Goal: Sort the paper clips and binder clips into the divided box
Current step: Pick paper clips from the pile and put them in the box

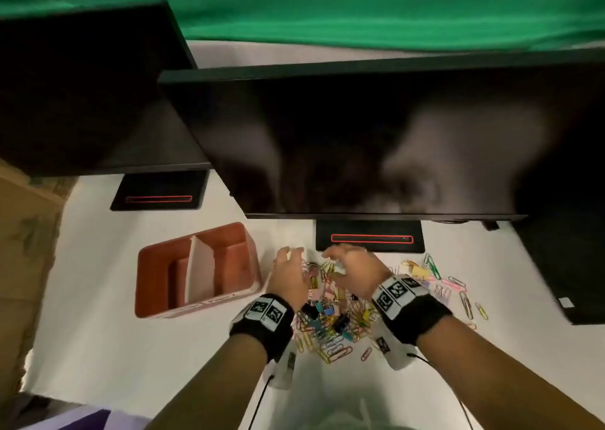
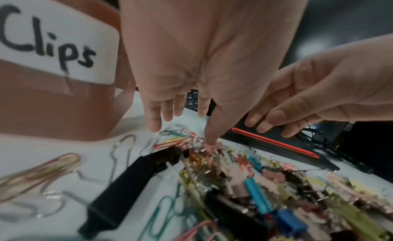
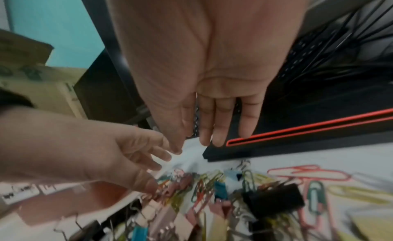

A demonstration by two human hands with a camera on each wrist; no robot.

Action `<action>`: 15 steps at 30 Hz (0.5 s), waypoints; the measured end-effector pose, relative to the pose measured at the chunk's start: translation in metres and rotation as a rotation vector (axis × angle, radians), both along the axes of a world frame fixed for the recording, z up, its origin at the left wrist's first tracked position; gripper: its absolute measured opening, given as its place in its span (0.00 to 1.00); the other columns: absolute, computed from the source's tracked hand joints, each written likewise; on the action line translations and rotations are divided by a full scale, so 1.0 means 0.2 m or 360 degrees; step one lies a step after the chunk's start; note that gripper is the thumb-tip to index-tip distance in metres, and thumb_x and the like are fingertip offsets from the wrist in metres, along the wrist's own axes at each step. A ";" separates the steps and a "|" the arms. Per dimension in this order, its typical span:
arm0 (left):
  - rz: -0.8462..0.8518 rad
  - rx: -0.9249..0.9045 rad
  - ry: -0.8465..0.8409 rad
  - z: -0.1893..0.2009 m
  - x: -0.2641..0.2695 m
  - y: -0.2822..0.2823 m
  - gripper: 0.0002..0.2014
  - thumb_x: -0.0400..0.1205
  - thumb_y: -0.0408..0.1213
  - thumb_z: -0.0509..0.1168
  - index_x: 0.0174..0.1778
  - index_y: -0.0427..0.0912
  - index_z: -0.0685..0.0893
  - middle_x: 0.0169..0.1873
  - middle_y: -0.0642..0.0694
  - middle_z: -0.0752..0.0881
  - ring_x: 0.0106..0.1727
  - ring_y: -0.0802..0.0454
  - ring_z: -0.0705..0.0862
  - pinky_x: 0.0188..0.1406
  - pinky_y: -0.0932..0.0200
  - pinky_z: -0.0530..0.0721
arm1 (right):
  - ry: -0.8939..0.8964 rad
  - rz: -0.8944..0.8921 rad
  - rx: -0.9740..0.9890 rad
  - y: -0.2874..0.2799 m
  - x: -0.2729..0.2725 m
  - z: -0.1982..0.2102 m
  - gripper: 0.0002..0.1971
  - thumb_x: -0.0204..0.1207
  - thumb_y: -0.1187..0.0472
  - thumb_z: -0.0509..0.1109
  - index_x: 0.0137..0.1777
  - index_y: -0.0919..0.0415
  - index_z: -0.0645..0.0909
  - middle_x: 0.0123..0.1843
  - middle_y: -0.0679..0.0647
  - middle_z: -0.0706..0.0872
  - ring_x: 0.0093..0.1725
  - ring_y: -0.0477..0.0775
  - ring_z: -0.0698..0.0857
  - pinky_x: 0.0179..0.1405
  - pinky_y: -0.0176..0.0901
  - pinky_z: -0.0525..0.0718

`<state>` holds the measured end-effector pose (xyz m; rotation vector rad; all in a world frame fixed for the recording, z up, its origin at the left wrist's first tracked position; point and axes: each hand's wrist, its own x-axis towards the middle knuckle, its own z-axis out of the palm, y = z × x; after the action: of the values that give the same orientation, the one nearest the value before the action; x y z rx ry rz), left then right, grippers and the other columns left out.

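A mixed pile of coloured paper clips and binder clips (image 1: 330, 321) lies on the white table. Just left of it stands a terracotta divided box (image 1: 144, 266) with a white divider (image 1: 199, 266) and a label reading "Clips" (image 2: 53, 42). My left hand (image 1: 293, 257) hovers over the pile's far left edge with its fingers spread, and its thumb tip (image 2: 210, 140) touches a pink binder clip. Beside it, my right hand (image 1: 337, 261) is held over the far side of the pile with straight fingers (image 3: 219, 126), holding nothing. A large black binder clip (image 2: 136, 182) lies in the pile.
Loose paper clips (image 1: 451, 285) are scattered to the right of the pile. A black monitor stand base (image 1: 370, 236) with a red outline sits just beyond the hands, under a dark monitor (image 1: 360, 141). A black case (image 1: 563, 266) stands at the right.
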<state>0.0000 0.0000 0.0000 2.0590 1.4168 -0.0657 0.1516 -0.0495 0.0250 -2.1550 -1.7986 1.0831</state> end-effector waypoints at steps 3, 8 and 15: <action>-0.0026 -0.0064 0.0066 -0.01 -0.01 0.03 0.24 0.77 0.29 0.60 0.71 0.45 0.69 0.72 0.40 0.66 0.73 0.40 0.67 0.74 0.50 0.66 | -0.0173 0.0163 -0.0113 0.10 -0.05 -0.09 0.25 0.75 0.61 0.66 0.73 0.49 0.69 0.74 0.51 0.74 0.72 0.55 0.74 0.72 0.53 0.73; -0.0141 -0.0043 0.0066 -0.09 -0.05 0.08 0.19 0.76 0.29 0.60 0.63 0.43 0.77 0.62 0.42 0.74 0.62 0.41 0.76 0.66 0.52 0.75 | -0.0313 0.0266 -0.0167 0.11 -0.05 -0.21 0.21 0.76 0.59 0.65 0.69 0.54 0.73 0.69 0.53 0.74 0.70 0.56 0.71 0.70 0.52 0.70; 0.0092 -0.0204 0.0029 -0.19 -0.09 0.11 0.09 0.74 0.30 0.69 0.49 0.40 0.82 0.50 0.45 0.85 0.50 0.48 0.84 0.49 0.62 0.80 | -0.0357 0.0190 -0.0211 0.06 -0.01 -0.27 0.12 0.75 0.54 0.68 0.58 0.49 0.81 0.57 0.48 0.83 0.60 0.53 0.78 0.65 0.51 0.72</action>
<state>-0.0181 0.0214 -0.0376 1.9168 1.4438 -0.1478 0.1488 -0.0371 -0.0280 -2.3562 -2.0277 1.0487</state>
